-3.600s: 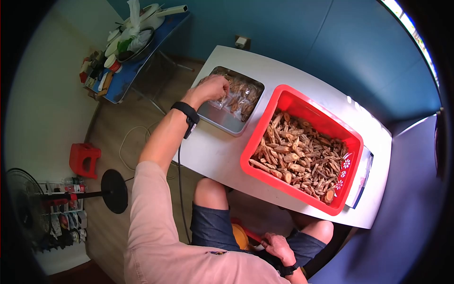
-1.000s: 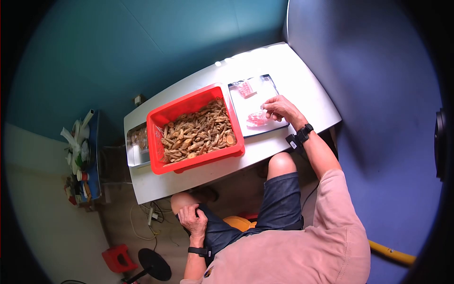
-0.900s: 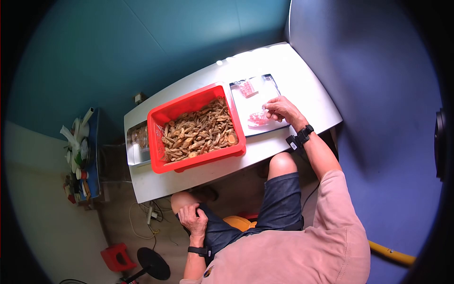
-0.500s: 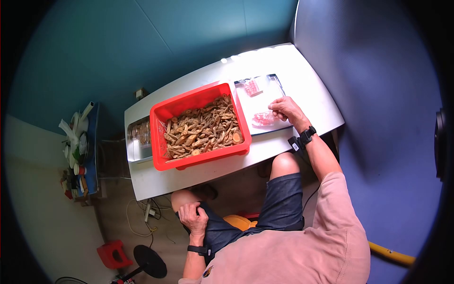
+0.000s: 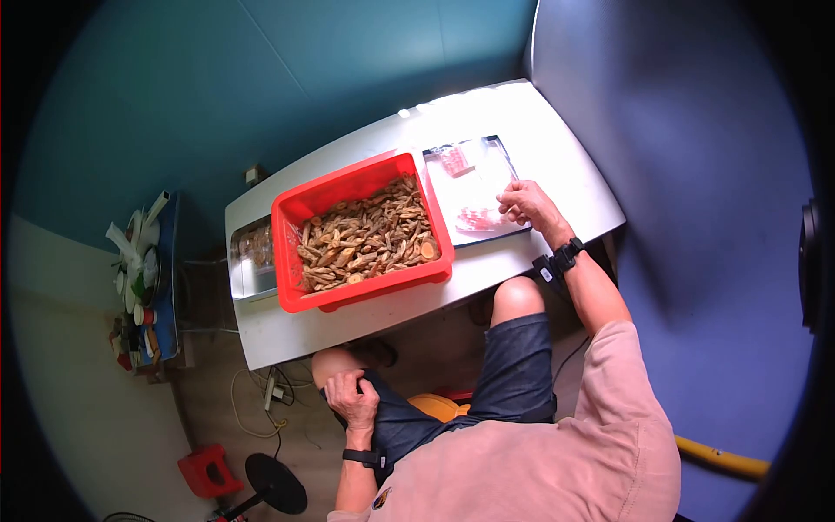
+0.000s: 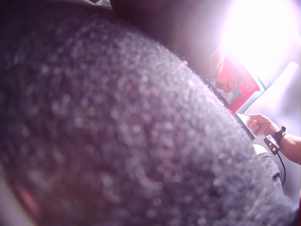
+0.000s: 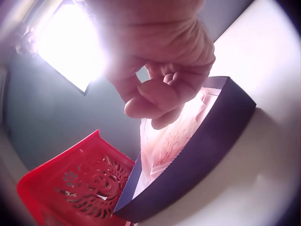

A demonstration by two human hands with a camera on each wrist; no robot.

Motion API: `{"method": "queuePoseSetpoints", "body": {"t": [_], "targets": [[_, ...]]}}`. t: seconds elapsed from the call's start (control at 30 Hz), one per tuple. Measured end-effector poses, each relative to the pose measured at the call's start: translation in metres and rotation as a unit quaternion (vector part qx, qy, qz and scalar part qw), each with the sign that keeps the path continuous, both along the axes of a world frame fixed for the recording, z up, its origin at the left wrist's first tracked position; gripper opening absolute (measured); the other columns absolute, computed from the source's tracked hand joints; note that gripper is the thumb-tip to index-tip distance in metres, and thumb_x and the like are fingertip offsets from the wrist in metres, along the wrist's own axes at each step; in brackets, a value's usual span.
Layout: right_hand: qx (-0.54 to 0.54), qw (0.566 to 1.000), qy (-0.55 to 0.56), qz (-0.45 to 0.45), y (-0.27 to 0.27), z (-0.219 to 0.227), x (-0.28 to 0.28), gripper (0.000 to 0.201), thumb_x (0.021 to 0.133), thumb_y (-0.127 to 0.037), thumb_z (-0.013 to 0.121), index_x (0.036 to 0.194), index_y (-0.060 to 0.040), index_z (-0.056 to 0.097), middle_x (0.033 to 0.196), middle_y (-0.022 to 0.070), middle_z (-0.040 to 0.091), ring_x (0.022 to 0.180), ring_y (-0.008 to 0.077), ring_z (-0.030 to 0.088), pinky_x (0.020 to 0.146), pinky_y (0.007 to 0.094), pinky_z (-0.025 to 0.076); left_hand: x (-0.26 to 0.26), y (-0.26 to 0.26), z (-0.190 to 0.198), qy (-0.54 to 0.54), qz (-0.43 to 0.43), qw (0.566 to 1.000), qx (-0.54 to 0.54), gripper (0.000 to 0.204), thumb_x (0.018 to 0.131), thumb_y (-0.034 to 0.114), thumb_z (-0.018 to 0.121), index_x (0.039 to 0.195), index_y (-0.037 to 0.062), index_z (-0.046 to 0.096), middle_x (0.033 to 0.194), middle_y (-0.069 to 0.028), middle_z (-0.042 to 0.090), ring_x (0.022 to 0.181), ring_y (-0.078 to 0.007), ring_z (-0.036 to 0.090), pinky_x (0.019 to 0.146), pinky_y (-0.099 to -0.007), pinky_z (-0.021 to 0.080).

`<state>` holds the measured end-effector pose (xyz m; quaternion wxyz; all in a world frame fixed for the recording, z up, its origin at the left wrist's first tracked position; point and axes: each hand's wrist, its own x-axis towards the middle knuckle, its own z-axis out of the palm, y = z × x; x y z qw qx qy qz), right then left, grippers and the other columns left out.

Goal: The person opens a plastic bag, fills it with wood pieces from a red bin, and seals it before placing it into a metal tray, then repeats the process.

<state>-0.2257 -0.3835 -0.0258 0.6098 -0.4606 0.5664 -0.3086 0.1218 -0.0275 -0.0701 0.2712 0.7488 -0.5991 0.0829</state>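
My right hand (image 5: 532, 207) is over a shallow dark-edged box (image 7: 214, 146) on the table, thumb and fingertips together in a pinch at a clear plastic bag with pink print (image 7: 171, 143). The bag lies in the white inside of the box, its upper part hidden behind the fingers in the right wrist view. Another pink-printed bundle of bags (image 5: 454, 160) is at the box's far end. My left hand (image 5: 352, 398) rests on the left thigh with loosely bent fingers. Dark cloth fills most of the left wrist view.
A red plastic basket (image 5: 361, 294) of dried root slices (image 5: 370, 235) stands mid-table, left of the box. Beyond it is a metal tray (image 5: 254, 280) with small filled bags. A blue side table (image 5: 172, 304), red stool (image 5: 209, 471) and fan base (image 5: 276, 484) are on the left.
The right hand has gone from the metal tray, left of the basket, to the box on the right. Lately its fingertips shift slightly right over the bag. The left hand stays on the thigh.
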Motion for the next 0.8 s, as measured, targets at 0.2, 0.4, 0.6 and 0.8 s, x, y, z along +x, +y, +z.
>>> {"method": "queuePoseSetpoints", "body": {"t": [0.2, 0.4, 0.6, 0.8], "targets": [[-0.040, 0.996, -0.065, -0.047, 0.028, 0.016, -0.019, 0.010, 0.084, -0.010, 0.068, 0.083, -0.0049, 0.060, 0.074, 0.0094, 0.068, 0.052, 0.0094, 0.060, 0.040, 0.0201, 0.038, -0.002, 0.000, 0.002, -0.003, 0.003, 1.000, -0.002, 0.013, 0.070, 0.002, 0.063, 0.081, 0.0093, 0.064, 0.082, -0.0081, 0.063, 0.079, -0.0322, 0.057, 0.073, -0.0439, 0.045], [-0.060, 0.979, -0.160, 0.107, 0.119, 0.050, -0.016, 0.010, 0.082, -0.007, 0.071, 0.077, -0.0025, 0.064, 0.065, 0.0034, 0.065, 0.044, 0.0052, 0.051, 0.043, 0.0182, 0.039, -0.025, -0.003, 0.018, 0.160, 0.032, 0.986, 0.037, 0.017, 0.076, 0.008, 0.067, 0.093, 0.0070, 0.066, 0.091, -0.0078, 0.067, 0.085, -0.0268, 0.062, 0.079, -0.0378, 0.048], [0.061, 0.921, -0.125, 0.364, 0.213, 0.047, 0.018, 0.012, 0.083, -0.008, 0.074, 0.079, -0.0034, 0.064, 0.066, 0.0004, 0.063, 0.053, 0.0069, 0.058, 0.049, 0.0205, 0.042, -0.077, -0.031, 0.072, 0.678, -0.197, 0.678, 0.205, 0.065, 0.083, 0.026, 0.076, 0.137, -0.0003, 0.051, 0.128, -0.0145, 0.058, 0.117, -0.0227, 0.057, 0.103, -0.0352, 0.047], [0.064, 0.889, -0.116, 0.439, 0.254, 0.036, 0.032, 0.016, 0.086, -0.014, 0.076, 0.083, -0.0035, 0.064, 0.071, 0.0015, 0.065, 0.055, 0.0057, 0.057, 0.050, 0.0200, 0.042, -0.094, -0.013, 0.058, 0.714, -0.269, 0.574, 0.298, 0.034, 0.086, 0.024, 0.078, 0.109, 0.0020, 0.064, 0.097, -0.0054, 0.069, 0.087, -0.0124, 0.065, 0.081, -0.0279, 0.054]]}}
